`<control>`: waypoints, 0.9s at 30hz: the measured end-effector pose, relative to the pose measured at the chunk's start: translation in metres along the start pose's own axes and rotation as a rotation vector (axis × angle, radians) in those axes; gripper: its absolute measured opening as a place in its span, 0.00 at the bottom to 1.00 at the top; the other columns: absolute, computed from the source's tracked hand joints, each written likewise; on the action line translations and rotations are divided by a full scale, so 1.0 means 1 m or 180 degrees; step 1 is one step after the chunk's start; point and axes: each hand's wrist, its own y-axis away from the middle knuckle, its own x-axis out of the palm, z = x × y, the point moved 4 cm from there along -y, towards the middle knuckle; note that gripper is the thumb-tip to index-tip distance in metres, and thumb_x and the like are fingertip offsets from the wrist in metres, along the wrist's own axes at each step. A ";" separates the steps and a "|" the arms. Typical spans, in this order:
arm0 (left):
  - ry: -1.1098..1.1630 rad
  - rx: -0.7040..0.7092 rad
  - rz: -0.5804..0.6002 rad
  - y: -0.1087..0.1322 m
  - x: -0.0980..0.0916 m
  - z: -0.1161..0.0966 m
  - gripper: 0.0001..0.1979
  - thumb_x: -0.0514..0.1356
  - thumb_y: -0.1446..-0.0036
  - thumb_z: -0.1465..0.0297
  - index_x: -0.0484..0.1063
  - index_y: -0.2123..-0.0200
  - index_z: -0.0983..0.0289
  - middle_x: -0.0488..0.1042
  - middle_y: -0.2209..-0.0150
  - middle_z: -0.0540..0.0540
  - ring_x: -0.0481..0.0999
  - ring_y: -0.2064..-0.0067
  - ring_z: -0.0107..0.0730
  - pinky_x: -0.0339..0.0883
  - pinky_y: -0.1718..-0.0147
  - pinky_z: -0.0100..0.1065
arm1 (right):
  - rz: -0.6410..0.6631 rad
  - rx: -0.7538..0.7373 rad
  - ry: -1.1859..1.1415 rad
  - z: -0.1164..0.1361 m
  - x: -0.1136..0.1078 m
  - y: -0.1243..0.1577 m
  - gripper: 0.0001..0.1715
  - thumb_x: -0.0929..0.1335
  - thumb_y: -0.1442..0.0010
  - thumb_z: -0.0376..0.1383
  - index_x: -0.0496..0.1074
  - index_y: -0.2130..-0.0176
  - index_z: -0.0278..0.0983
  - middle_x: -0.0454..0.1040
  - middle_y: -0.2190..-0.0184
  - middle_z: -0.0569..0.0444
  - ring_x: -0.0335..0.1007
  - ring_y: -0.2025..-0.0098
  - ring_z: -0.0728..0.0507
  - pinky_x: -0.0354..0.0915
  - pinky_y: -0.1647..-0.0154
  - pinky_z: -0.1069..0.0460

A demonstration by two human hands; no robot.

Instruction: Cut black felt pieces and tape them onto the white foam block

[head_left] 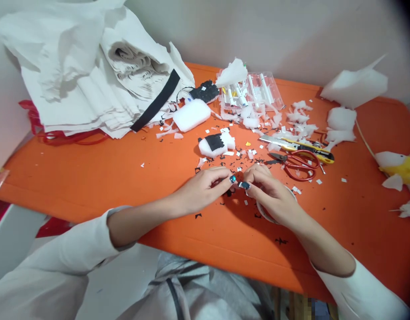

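Over the orange table (105, 178), my left hand (205, 189) has its thumb and fingertips pressed together. My right hand (273, 191) faces it, also pinched; whatever lies between the fingertips is too small to make out. Beneath my right hand shows part of a white ring (267, 213), mostly covered. Just beyond both hands lies a white foam piece (209, 149) with a black patch (215, 142) on top. Red-handled scissors (300, 165) and a yellow box cutter (296, 146) rest beyond my right hand. Small black and white scraps surround my fingertips.
Stacked white sheets (74, 89) fill the back left, with a black strip (156, 100) across their edge. A white foam block (192, 115) lies near a clear case (275, 89) of markers. Foam shreds (301, 126) litter the back; a white and yellow shape (396, 164) stands at right.
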 end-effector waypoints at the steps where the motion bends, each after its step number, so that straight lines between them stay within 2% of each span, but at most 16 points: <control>1: -0.0087 0.0061 0.0010 0.000 0.000 -0.001 0.14 0.50 0.35 0.65 0.69 0.69 0.64 0.69 0.69 0.50 0.67 0.67 0.28 0.61 0.66 0.29 | 0.0031 -0.0006 0.0024 0.001 0.000 0.000 0.12 0.60 0.33 0.37 0.62 0.69 0.40 0.66 0.67 0.54 0.61 0.60 0.43 0.56 0.54 0.45; 4: -0.0312 0.0270 0.0061 -0.001 0.001 -0.003 0.11 0.54 0.36 0.66 0.71 0.68 0.63 0.70 0.68 0.49 0.68 0.65 0.28 0.60 0.64 0.28 | 0.0160 -0.0037 0.0157 0.002 0.002 0.001 0.11 0.59 0.33 0.35 0.63 0.68 0.41 0.66 0.66 0.54 0.60 0.59 0.42 0.57 0.54 0.45; 7: -0.0569 0.0522 0.0108 -0.002 0.002 -0.006 0.10 0.54 0.36 0.69 0.71 0.69 0.63 0.71 0.68 0.50 0.69 0.63 0.29 0.61 0.60 0.29 | 0.0184 -0.0104 0.0374 0.004 0.003 0.002 0.09 0.59 0.33 0.34 0.64 0.67 0.41 0.66 0.65 0.53 0.60 0.58 0.42 0.57 0.54 0.45; 11: -0.1421 0.1042 -0.0039 -0.001 -0.001 -0.011 0.11 0.52 0.34 0.70 0.70 0.68 0.64 0.72 0.68 0.51 0.67 0.65 0.30 0.59 0.62 0.31 | 0.0113 -0.0017 0.0490 0.002 0.000 0.001 0.12 0.60 0.33 0.37 0.67 0.67 0.40 0.68 0.64 0.52 0.61 0.57 0.41 0.58 0.53 0.44; 15: -0.2443 0.1697 -0.0341 0.003 -0.005 -0.014 0.13 0.50 0.33 0.69 0.70 0.68 0.64 0.73 0.67 0.53 0.63 0.67 0.31 0.58 0.65 0.32 | 0.0069 0.0236 0.0061 -0.006 -0.004 0.001 0.21 0.58 0.31 0.43 0.70 0.70 0.39 0.70 0.65 0.51 0.63 0.56 0.40 0.58 0.50 0.43; 18: -0.3016 0.2091 -0.0511 0.006 -0.004 -0.016 0.12 0.51 0.33 0.69 0.69 0.69 0.63 0.74 0.67 0.52 0.62 0.68 0.31 0.56 0.66 0.33 | 0.0013 0.0405 -0.0232 -0.011 -0.006 0.002 0.24 0.59 0.32 0.45 0.70 0.74 0.39 0.70 0.67 0.52 0.65 0.56 0.40 0.58 0.49 0.43; 21: -0.3358 0.2339 -0.0595 0.009 -0.003 -0.018 0.09 0.52 0.34 0.71 0.69 0.67 0.62 0.74 0.67 0.51 0.62 0.67 0.31 0.54 0.67 0.34 | -0.0080 0.0543 -0.0439 -0.013 -0.008 0.001 0.23 0.60 0.33 0.46 0.73 0.73 0.39 0.71 0.67 0.52 0.66 0.57 0.40 0.58 0.49 0.43; 27: -0.3643 0.2604 -0.0782 0.014 -0.002 -0.022 0.06 0.54 0.36 0.75 0.69 0.65 0.61 0.75 0.66 0.50 0.64 0.67 0.31 0.53 0.70 0.35 | -0.0315 0.0828 -0.0949 -0.015 -0.013 0.002 0.16 0.65 0.36 0.47 0.79 0.63 0.42 0.76 0.63 0.53 0.71 0.57 0.41 0.63 0.52 0.47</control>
